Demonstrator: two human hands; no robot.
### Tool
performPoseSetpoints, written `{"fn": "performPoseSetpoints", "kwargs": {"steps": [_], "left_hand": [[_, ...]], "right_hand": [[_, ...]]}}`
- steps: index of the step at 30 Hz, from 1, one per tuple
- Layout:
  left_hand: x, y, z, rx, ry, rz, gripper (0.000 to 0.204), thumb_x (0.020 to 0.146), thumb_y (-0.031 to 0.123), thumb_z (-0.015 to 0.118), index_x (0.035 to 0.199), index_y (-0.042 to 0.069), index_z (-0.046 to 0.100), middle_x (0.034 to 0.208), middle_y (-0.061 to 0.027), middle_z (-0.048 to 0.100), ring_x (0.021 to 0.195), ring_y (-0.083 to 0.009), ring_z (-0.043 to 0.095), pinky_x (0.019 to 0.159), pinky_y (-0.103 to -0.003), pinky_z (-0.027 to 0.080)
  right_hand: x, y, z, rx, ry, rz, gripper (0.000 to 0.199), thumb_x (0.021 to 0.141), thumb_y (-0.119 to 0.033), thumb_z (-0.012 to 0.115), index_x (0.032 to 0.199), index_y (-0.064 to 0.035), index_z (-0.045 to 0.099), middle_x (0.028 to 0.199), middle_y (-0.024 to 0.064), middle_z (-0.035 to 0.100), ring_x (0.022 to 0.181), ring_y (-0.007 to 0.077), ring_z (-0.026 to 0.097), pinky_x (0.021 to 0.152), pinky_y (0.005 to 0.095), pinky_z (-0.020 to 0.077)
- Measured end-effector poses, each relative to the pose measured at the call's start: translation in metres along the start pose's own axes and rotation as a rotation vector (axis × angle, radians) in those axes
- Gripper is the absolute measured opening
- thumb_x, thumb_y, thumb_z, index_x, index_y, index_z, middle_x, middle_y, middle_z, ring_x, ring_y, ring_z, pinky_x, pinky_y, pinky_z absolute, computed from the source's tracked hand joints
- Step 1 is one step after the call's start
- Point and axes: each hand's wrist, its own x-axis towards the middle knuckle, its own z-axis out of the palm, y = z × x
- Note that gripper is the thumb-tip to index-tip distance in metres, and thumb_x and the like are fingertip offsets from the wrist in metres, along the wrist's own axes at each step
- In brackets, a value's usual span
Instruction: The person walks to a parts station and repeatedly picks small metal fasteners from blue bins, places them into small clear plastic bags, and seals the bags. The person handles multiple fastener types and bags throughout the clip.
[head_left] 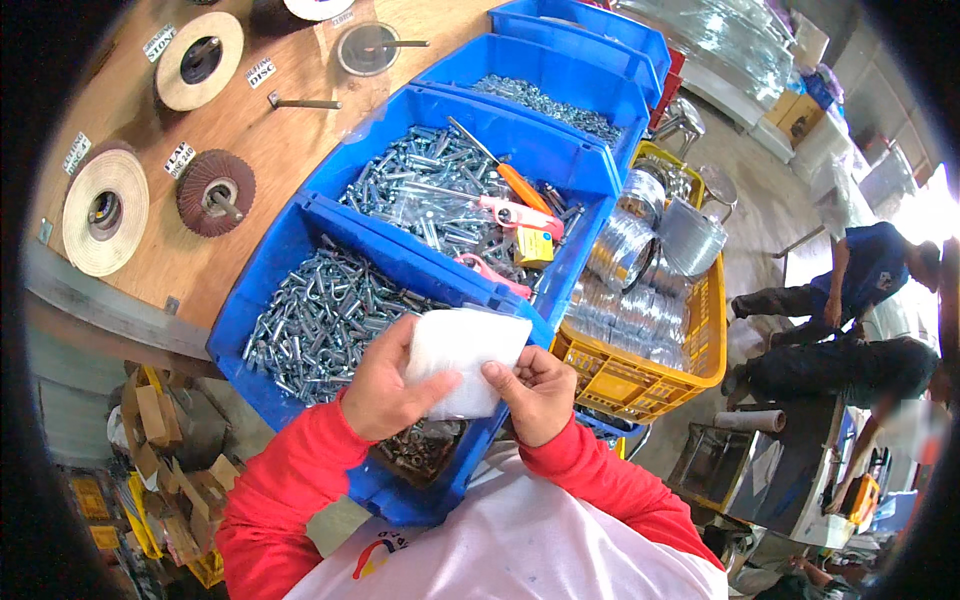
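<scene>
A flat, square white packet (478, 345), soft and slightly wrinkled like wrapped cloth or foam sheet, is held up in front of me. My left hand (388, 385) grips its left side, thumb across the front. At its lower right edge my right hand (540, 392) pinches it between thumb and curled fingers. Directly beneath is a blue bin (232, 335) heaped with metal bolts (305, 325). Smaller brownish metal parts (425, 450) lie in the bin's near end, partly covered by my hands and the packet. What is inside the packet cannot be seen.
Beyond stands another blue bin with bolts, an orange-handled screwdriver (525, 188), a pink lighter (515, 213) and a small yellow box (533, 248). A yellow crate (640, 388) of wrapped metal pieces is at right. Abrasive discs (105, 212) hang on a wooden board (250, 130). People work farther right.
</scene>
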Motion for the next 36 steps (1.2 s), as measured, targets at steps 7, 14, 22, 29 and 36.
{"fn": "performPoseSetpoints", "kwargs": {"steps": [7,14,22,29,36], "left_hand": [[-0.004,0.0,-0.013,0.025,-0.132,-0.107,0.035,0.089,0.01,0.076,0.121,-0.002,0.066,0.109,-0.0097,0.074,0.099,-0.0165,0.07,0.087,-0.034,0.056],[-0.006,-0.005,-0.008,-0.083,0.0,-0.147,0.032,0.089,0.011,0.078,0.117,-0.002,0.069,0.103,-0.0098,0.075,0.091,-0.0158,0.072,0.08,-0.031,0.058],[-0.001,-0.004,-0.027,-0.336,-0.087,-0.251,0.031,0.094,0.017,0.073,0.117,-0.002,0.069,0.105,-0.0096,0.075,0.094,-0.0153,0.07,0.082,-0.031,0.057],[-0.007,-0.002,-0.033,-0.285,-0.202,-0.143,0.025,0.097,0.018,0.071,0.111,-0.003,0.072,0.103,-0.0093,0.075,0.094,-0.014,0.069,0.082,-0.03,0.055],[-0.007,-0.001,-0.02,-0.089,0.105,-0.104,0.022,0.091,0.021,0.078,0.095,-0.001,0.076,0.079,-0.0031,0.073,0.07,-0.0074,0.065,0.059,-0.026,0.052]], "right_hand": [[0.007,-0.013,-0.007,-0.024,-0.226,-0.165,0.023,0.099,-0.017,0.069,0.105,0.0048,0.072,0.084,0.0028,0.071,0.071,0.0071,0.062,0.063,0.0229,0.0514],[0.012,-0.008,0.003,0.042,-0.263,-0.087,0.023,0.097,-0.016,0.071,0.108,0.0038,0.072,0.089,0.005,0.073,0.08,0.0093,0.067,0.07,0.0249,0.0558],[0.023,-0.006,-0.001,0.138,-0.383,-0.034,0.027,0.096,-0.014,0.071,0.115,0.0048,0.069,0.105,0.01,0.074,0.087,0.0145,0.069,0.079,0.03,0.0563],[0.029,0.002,0.004,0.462,-0.455,0.156,0.031,0.1,-0.02,0.067,0.117,0.0054,0.068,0.104,0.0101,0.073,0.09,0.0163,0.069,0.082,0.0308,0.0547],[0.027,-0.006,0.024,-0.447,-0.058,-0.606,0.063,0.072,-0.026,0.093,0.118,-0.0019,0.057,0.094,0.0052,0.056,0.073,0.0123,0.055,0.066,0.0281,0.0488]]}}
